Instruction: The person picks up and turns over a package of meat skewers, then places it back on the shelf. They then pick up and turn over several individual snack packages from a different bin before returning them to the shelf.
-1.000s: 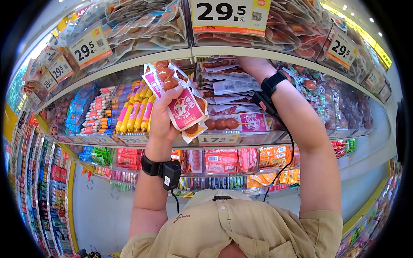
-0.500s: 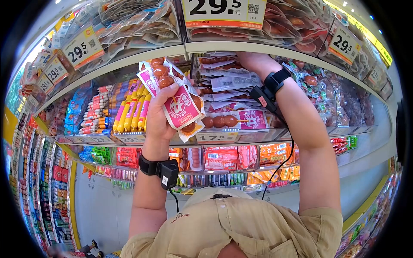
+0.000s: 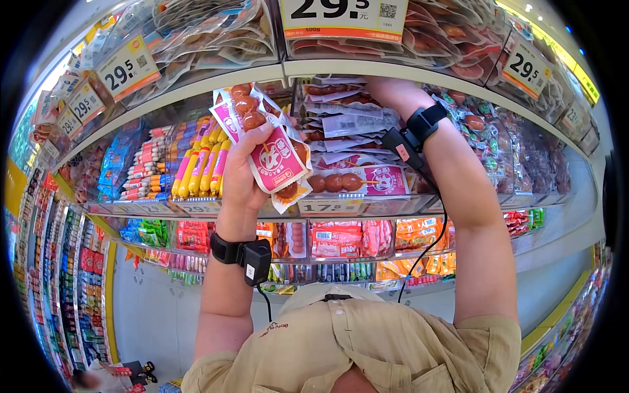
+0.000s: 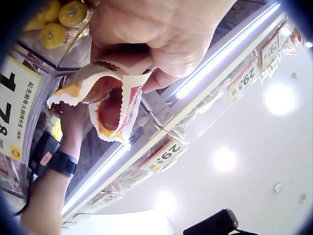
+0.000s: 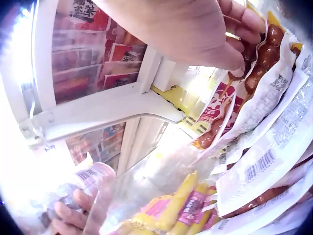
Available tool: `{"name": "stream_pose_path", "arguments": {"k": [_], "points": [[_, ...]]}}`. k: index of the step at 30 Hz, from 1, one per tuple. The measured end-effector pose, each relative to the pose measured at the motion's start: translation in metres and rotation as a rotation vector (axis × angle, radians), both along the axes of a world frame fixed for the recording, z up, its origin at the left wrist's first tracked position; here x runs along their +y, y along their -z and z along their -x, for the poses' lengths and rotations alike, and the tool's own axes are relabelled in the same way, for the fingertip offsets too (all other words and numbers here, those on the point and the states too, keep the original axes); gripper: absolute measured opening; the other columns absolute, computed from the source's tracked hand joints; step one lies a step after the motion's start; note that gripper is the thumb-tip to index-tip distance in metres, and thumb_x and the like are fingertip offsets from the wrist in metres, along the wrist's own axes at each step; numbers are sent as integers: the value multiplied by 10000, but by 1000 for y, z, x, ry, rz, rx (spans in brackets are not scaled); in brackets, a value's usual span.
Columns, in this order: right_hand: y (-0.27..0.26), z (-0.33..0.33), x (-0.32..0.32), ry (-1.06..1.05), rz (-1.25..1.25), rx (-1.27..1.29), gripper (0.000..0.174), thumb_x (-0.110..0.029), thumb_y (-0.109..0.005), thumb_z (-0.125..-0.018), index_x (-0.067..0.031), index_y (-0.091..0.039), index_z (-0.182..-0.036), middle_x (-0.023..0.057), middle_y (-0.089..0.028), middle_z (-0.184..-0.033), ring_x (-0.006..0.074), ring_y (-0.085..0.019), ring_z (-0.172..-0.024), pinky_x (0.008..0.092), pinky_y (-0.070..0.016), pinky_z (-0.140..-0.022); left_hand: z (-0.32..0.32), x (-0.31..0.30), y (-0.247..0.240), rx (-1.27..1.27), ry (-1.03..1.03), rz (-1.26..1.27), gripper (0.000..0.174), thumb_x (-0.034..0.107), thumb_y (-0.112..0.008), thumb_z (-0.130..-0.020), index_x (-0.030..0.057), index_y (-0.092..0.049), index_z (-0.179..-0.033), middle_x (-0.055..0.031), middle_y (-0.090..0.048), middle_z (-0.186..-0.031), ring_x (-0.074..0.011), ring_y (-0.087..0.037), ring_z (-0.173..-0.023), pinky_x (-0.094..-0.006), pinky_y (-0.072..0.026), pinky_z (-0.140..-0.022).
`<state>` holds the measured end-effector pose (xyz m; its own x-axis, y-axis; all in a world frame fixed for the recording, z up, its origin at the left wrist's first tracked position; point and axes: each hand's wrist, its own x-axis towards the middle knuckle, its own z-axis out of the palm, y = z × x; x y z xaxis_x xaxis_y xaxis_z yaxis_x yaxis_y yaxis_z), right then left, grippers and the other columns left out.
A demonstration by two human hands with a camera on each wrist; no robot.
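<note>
My left hand holds several packets of skewered meatballs with pink and white labels in front of the shelf, thumb across the front. In the left wrist view the jagged ends of these packets show below the fingers. My right hand reaches into the back of a clear bin, its fingertips hidden in the head view. In the right wrist view the right thumb and fingers pinch a skewered-meatball packet at the top of the pile. More flat packets lie stacked below the hand.
Yellow-wrapped sausages fill the bin on the left, and small clear packs the bin on the right. An upper shelf edge hangs close over the right wrist. A price strip runs along the bin front. Another person is at the lower left.
The right forearm has shifted slightly to the right, its hand still deep in the bin. The left hand keeps its packets, moving a little left. A person has come into view at lower left.
</note>
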<state>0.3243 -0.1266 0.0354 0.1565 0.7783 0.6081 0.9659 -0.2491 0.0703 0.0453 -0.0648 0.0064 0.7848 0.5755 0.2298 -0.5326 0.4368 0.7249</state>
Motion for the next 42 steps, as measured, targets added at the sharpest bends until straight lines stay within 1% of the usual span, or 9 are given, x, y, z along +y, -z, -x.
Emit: {"name": "stream_pose_path", "arguments": {"k": [2, 8, 14, 18, 21, 32, 37, 38, 42], "points": [[-10, 8, -7, 22, 39, -4, 254, -99, -553, -800, -33, -598, -1041, 172, -630, -958, 305, -601, -874, 374, -482, -750, 0, 0, 0, -6, -4, -9, 365, 146, -519, -850, -44, -455, -1155, -206, -591, -1044, -305, -627, -919, -392, -576, -683], [-57, 51, -36, -212, 810, 784, 278, -223, -667, -758, -22, -617, -942, 119, -628, -827, 213, -594, -776, 327, -471, -675, -1, -1, -1, 12, -43, -27, 377, 155, -523, -846, -52, -455, -1154, -201, -592, -1049, -302, -626, -922, -387, -573, -688], [-16, 72, -26, -328, 1118, 409, 501, -403, -688, -710, 1, -598, -992, 134, -634, -879, 280, -597, -817, 356, -468, -707, -1, -1, -3, 21, -21, -33, 377, 157, -509, -852, -63, -453, -1154, -202, -590, -1051, -294, -626, -923, -380, -574, -689], [-25, 71, -35, -470, 932, 349, 541, -454, -673, -698, -4, -604, -988, 150, -633, -902, 300, -596, -829, 365, -463, -702, -1, 0, -1, 17, -29, -39, 374, 157, -509, -853, -66, -453, -1148, -203, -588, -1048, -293, -626, -920, -380, -574, -684], [-27, 89, -33, -484, 1159, 352, 529, -449, -679, -689, -4, -611, -966, 154, -633, -884, 300, -597, -819, 372, -462, -687, 0, 0, 0, 11, -17, -37, 376, 156, -515, -849, -62, -451, -1149, -202, -588, -1044, -295, -626, -917, -384, -575, -681], [-43, 98, -39, -300, 1088, 421, 385, -316, -589, -757, 7, -589, -966, 151, -637, -867, 242, -623, -759, 323, -478, -689, -2, 0, 0, 15, -68, -44, 375, 149, -521, -846, -45, -453, -1160, -205, -586, -1047, -305, -626, -921, -384, -575, -682], [-46, 46, -42, -501, 470, 929, 377, -266, -526, -834, -4, -528, -1105, 96, -619, -954, 161, -615, -752, 303, -480, -742, -2, 1, 1, 8, -48, -17, 373, 151, -519, -851, -52, -453, -1157, -204, -587, -1046, -302, -624, -922, -390, -574, -688], [-40, 23, -31, -501, 548, 1015, 359, -266, -546, -847, -17, -550, -1106, 93, -616, -926, 154, -614, -743, 302, -484, -741, -2, 1, 1, 7, -46, -20, 372, 151, -519, -851, -53, -453, -1155, -204, -587, -1045, -302, -624, -922, -392, -574, -689], [-61, 38, -33, -149, 424, 881, 327, -259, -551, -857, -63, -575, -1119, 89, -618, -939, 139, -611, -788, 296, -476, -753, -1, 1, 0, -8, -11, -33, 360, 153, -521, -852, -44, -460, -1147, -200, -588, -1042, -302, -624, -918, -399, -574, -682]]}}
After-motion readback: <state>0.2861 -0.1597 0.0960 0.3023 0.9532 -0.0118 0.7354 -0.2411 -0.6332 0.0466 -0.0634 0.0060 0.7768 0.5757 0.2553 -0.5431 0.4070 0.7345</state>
